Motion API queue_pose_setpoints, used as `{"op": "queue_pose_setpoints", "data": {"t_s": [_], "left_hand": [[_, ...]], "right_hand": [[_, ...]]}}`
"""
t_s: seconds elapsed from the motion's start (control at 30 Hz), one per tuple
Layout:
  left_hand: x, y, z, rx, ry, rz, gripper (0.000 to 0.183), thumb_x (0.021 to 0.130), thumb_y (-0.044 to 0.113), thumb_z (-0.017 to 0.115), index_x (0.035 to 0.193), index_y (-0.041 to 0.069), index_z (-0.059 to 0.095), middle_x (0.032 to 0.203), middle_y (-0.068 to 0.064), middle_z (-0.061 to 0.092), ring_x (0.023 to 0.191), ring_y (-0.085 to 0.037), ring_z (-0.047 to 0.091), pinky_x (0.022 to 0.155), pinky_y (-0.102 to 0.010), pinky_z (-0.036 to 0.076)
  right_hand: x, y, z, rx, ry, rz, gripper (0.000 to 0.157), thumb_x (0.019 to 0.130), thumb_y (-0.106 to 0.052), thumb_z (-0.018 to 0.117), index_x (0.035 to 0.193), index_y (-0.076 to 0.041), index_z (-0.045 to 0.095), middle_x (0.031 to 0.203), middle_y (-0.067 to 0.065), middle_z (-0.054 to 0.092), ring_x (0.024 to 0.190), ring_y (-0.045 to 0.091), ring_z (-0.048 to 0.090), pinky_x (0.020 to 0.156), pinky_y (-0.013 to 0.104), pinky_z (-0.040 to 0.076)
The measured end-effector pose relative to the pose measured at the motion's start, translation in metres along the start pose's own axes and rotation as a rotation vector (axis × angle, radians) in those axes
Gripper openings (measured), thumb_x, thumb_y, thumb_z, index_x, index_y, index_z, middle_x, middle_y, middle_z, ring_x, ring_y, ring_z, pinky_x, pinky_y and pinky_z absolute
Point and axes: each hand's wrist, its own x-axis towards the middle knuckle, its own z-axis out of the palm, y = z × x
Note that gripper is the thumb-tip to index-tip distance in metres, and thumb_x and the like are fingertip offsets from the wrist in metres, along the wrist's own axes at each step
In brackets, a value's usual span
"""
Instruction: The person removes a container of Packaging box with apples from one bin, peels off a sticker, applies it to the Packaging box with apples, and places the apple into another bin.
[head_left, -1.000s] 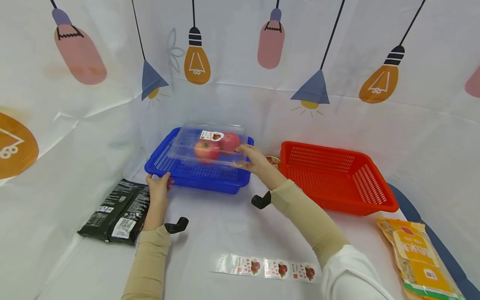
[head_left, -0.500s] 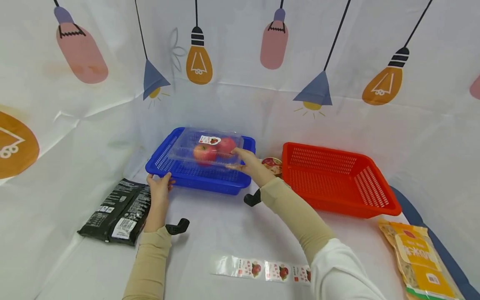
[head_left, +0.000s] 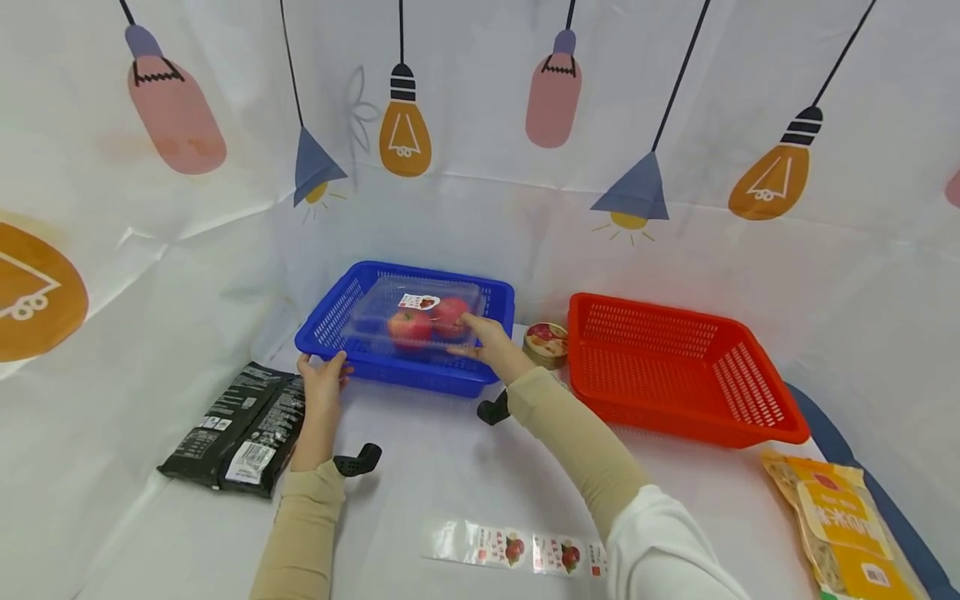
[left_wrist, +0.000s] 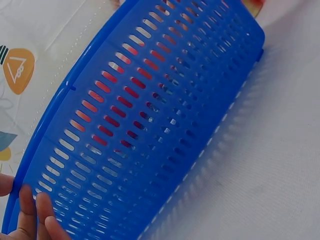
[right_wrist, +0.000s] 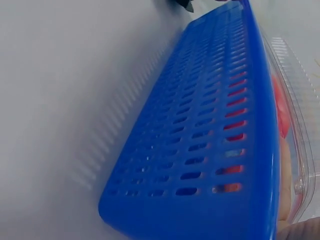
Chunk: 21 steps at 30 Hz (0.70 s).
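two red apples point(head_left: 427, 322) sit inside a clear plastic box point(head_left: 416, 317), which lies in the blue basket point(head_left: 330, 317) at the back of the white bench point(head_left: 442, 467). the right hand point(head_left: 483, 342) rests at the box's near right corner, its fingers point(head_left: 471, 320) lying on the lid with the thumb under the edge; how firmly they clasp it cannot be told. the left hand point(head_left: 324, 375) holds the blue basket's near left corner, its fingers point(left_wrist: 30, 215) curled against the slotted wall. a small label point(head_left: 418, 302) with fruit printed on it is stuck on the box lid. to the right stands a red basket point(head_left: 675, 367), with a small round tin point(head_left: 545, 343) between the two baskets. a black packet point(head_left: 240, 425) lies just left of the left forearm, a strip of fruit stickers point(head_left: 517, 550) lies at the near edge, and a yellow packet point(head_left: 843, 525) lies at the far right.
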Motion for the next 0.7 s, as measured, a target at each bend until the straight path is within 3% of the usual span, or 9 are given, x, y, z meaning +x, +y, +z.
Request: {"op": "queue_pose_setpoints", "data": {"t_s": [0.23, 0.43, 0.53, 0.67, 0.7], "left_hand": [[0.002, -0.003, 0.0, 0.006, -0.003, 0.008, 0.072, 0.093, 0.02, 0.053, 0.143, 0.014, 0.002, 0.084, 0.006, 0.052, 0.066, -0.003, 0.056, 0.064, -0.018, 0.045], [0.001, -0.003, 0.0, 0.016, 0.001, 0.016, 0.072, 0.093, 0.019, 0.053, 0.143, 0.012, 0.002, 0.08, 0.008, 0.053, 0.065, -0.002, 0.055, 0.068, -0.02, 0.046], [0.0, -0.003, 0.0, 0.014, -0.004, 0.018, 0.072, 0.093, 0.02, 0.053, 0.143, 0.012, 0.001, 0.08, 0.009, 0.053, 0.065, -0.001, 0.055, 0.068, -0.02, 0.046], [-0.001, -0.003, -0.001, 0.01, -0.003, 0.009, 0.073, 0.093, 0.021, 0.054, 0.144, 0.014, 0.001, 0.08, 0.008, 0.053, 0.065, -0.002, 0.056, 0.068, -0.02, 0.046], [0.0, -0.004, -0.001, 0.01, -0.003, 0.008, 0.073, 0.093, 0.021, 0.053, 0.144, 0.014, 0.001, 0.081, 0.008, 0.053, 0.066, -0.002, 0.055, 0.067, -0.019, 0.046]], "right_hand": [[-0.001, 0.003, 0.002, 0.008, 0.013, 0.015, 0.005, 0.086, -0.005, 0.061, 0.09, -0.002, 0.061, 0.138, 0.007, 0.034, 0.13, 0.027, 0.034, 0.077, 0.046, 0.052], [-0.004, 0.009, 0.002, -0.004, -0.001, -0.03, 0.007, 0.086, -0.003, 0.059, 0.09, 0.001, 0.062, 0.124, 0.008, 0.043, 0.125, 0.026, 0.04, 0.078, 0.05, 0.051], [0.063, 0.031, -0.017, 0.003, -0.057, -0.049, 0.009, 0.082, -0.006, 0.066, 0.087, 0.001, 0.063, 0.113, 0.01, 0.047, 0.116, 0.028, 0.045, 0.068, 0.052, 0.052], [0.161, 0.062, -0.041, 0.032, -0.056, -0.019, 0.031, 0.078, -0.009, 0.071, 0.106, -0.002, 0.059, 0.117, 0.01, 0.046, 0.117, 0.032, 0.043, 0.068, 0.056, 0.051], [0.172, 0.066, -0.042, 0.037, -0.031, -0.002, 0.037, 0.077, -0.009, 0.072, 0.11, -0.004, 0.057, 0.121, 0.009, 0.045, 0.12, 0.033, 0.04, 0.069, 0.057, 0.05]]}}
